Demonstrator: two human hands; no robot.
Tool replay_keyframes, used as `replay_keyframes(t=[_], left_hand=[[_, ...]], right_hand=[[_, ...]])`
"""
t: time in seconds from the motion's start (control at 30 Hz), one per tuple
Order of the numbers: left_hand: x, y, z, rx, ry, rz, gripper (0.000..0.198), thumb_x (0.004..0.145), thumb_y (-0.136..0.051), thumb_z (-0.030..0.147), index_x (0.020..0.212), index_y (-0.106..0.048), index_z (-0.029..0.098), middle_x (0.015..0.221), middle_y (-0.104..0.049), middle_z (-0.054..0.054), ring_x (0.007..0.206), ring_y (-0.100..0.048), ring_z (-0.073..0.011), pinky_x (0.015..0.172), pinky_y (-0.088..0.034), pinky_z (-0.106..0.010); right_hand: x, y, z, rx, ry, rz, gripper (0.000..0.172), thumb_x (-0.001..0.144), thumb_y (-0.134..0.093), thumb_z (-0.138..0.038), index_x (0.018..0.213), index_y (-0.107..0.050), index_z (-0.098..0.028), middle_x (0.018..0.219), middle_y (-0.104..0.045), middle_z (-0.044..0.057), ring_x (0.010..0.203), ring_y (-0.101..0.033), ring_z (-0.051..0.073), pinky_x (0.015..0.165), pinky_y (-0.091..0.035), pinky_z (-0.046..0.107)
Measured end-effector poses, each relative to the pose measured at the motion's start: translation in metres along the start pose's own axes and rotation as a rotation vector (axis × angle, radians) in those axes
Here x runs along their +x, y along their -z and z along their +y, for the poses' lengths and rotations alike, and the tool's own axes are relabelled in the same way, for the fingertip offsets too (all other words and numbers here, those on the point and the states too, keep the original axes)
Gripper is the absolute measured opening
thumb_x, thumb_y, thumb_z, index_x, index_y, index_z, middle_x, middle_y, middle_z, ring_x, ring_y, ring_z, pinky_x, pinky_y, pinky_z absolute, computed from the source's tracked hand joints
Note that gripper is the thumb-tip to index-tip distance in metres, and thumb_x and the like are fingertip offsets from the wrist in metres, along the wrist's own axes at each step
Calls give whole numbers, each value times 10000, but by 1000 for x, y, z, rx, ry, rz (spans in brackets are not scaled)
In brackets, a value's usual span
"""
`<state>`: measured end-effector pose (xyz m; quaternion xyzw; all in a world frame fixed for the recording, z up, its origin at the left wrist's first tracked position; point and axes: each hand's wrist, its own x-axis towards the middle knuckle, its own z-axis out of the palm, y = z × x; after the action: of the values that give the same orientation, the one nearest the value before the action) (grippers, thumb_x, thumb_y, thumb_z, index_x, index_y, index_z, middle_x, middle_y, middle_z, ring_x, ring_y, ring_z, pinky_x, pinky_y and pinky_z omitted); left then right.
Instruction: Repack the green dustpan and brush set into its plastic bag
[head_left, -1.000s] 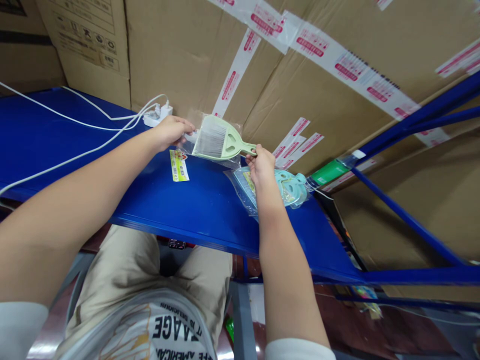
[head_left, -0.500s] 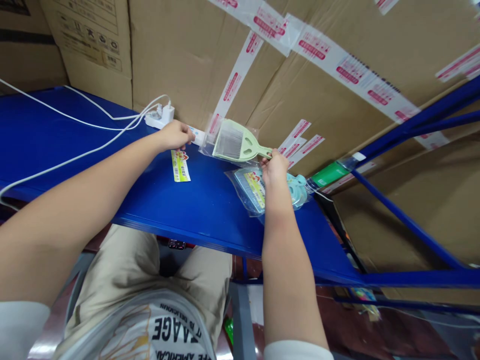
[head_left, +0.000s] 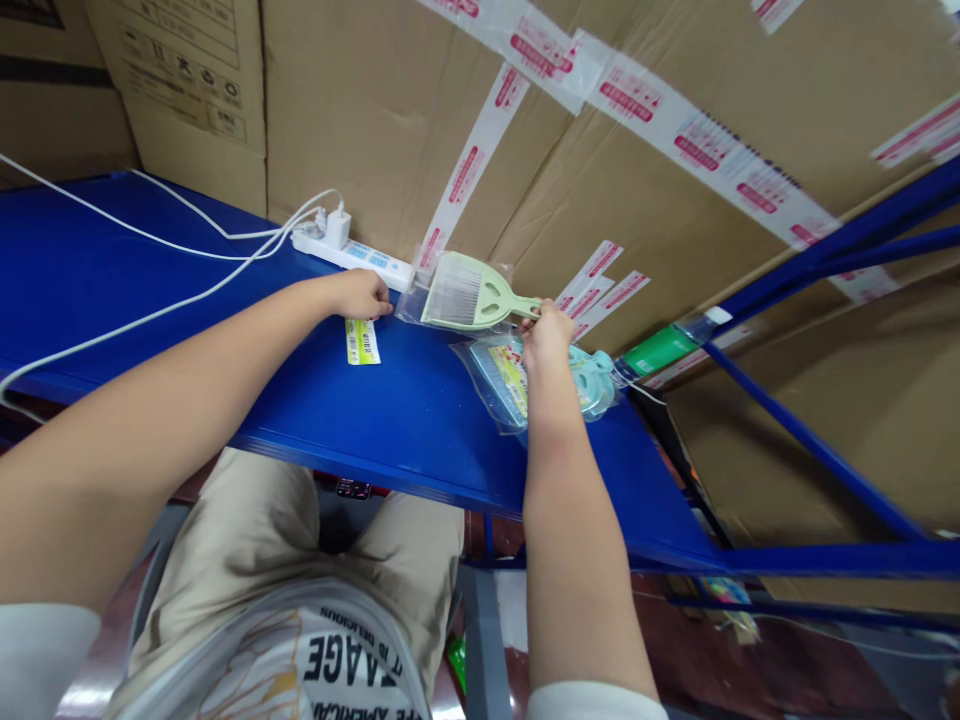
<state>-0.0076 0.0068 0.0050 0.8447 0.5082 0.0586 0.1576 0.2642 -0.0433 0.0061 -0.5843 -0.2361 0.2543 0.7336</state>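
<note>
My right hand [head_left: 547, 332] is wrapped round the handle of a pale green dustpan [head_left: 491, 292], which has a small brush nested in it and clear plastic film about it. The pan end points left, over the back of the table. My left hand [head_left: 366, 295] is closed, its fingers curled close to the left edge of the film; what they pinch, if anything, is hidden. Below that hand lies a yellow and white label card [head_left: 364, 343]. Under my right hand rests a light blue dustpan set [head_left: 499, 375] in a clear bag, partly covered by my wrist.
A white power strip [head_left: 352, 255] with plugs and cables runs along the back of the blue table [head_left: 375, 420]. Behind stands a large taped cardboard box [head_left: 360, 120]. At the right, a green-labelled bottle [head_left: 664, 345] lies near a blue metal frame [head_left: 810, 430].
My left hand has moved slightly down and right, towards the table, uncovering more of the power strip. The green dustpan has dipped a little at its pan end, still in my right hand.
</note>
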Motion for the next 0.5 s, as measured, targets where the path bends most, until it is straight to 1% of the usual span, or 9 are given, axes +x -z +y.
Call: replay_keyframes(t=[0.13, 0.23, 0.3, 0.37, 0.5], left_hand=[[0, 0, -1, 49, -9, -19, 350, 810, -535, 426, 901, -789, 203, 734, -739, -45, 732, -681, -202, 698, -464, -262], [-1, 0, -3, 77, -14, -47, 391, 780, -594, 490, 963, -794, 208, 800, -765, -52, 795, -703, -221, 714, -476, -268], [0, 0, -5, 76, -19, -68, 394, 750, -628, 483, 987, -795, 216, 825, -776, -51, 823, -713, -230, 728, -485, -272], [0, 2, -7, 62, -19, -77, 381, 732, -644, 453, 994, -797, 221, 835, -782, -49, 840, -721, -234, 746, -495, -275], [1, 4, -11, 24, -7, -55, 359, 708, -659, 389, 1005, -804, 248, 829, -792, -26, 886, -736, -233, 809, -513, -275]], right_hand=[[3, 3, -2, -24, 3, 2, 298, 1013, -448, -163, 732, -537, -209, 555, -455, -92, 373, -405, 53, 409, -387, 150], [2, 7, -7, -67, 26, 15, 301, 1031, -464, -203, 737, -529, -217, 536, -441, -94, 361, -396, 55, 377, -356, 146], [-1, 10, -12, -100, 34, 46, 302, 1032, -473, -203, 736, -528, -220, 516, -432, -97, 351, -382, 59, 364, -345, 152], [-4, 13, -18, -128, 30, 83, 317, 1020, -473, -165, 712, -523, -220, 495, -427, -98, 340, -375, 64, 365, -351, 164], [-5, 23, -30, -181, 35, 129, 346, 999, -474, -107, 673, -494, -222, 468, -408, -103, 331, -378, 62, 355, -346, 159]])
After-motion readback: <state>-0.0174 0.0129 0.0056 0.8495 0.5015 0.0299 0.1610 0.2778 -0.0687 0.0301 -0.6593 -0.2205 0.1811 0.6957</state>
